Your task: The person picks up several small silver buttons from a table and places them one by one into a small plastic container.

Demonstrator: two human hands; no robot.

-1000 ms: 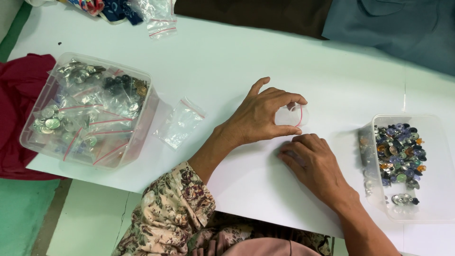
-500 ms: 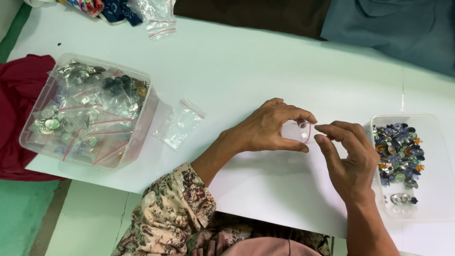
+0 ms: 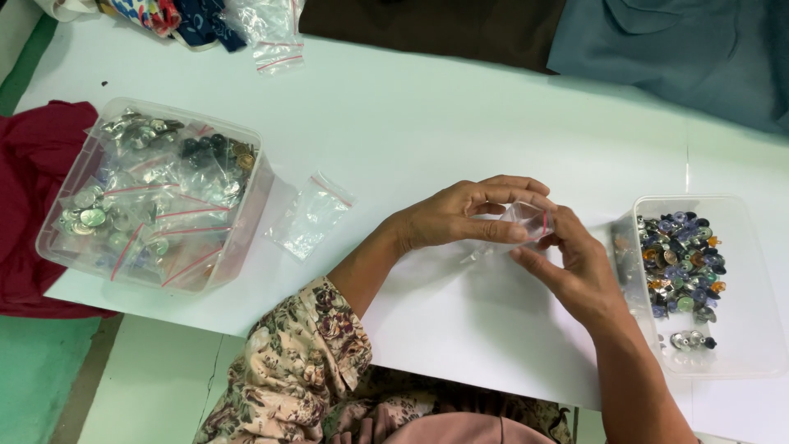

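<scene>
Centrally, over the white table [image 3: 427,115], a small clear bag [image 3: 526,220] with a red strip at its mouth is being pinched between both hands. The left hand [image 3: 460,215] is being kept curled, its fingers [image 3: 509,191] arched over the bag's top and its thumb pressed along the bag's near side. The right hand [image 3: 579,267] is being held just beside it, fingertips touching the bag's right edge, the fingers bent and close together rather than spread. To the right, a clear box [image 3: 740,345] is being used to hold loose blue, silver and orange beads [image 3: 680,263]. At the far left, a larger clear tub [image 3: 238,238] is being filled with sealed red-striped packets of silver and dark pieces. Between tub and hands, an empty bag [image 3: 308,218] is lying flat, and more such bags [image 3: 267,29] are lying at the table's top edge.
</scene>
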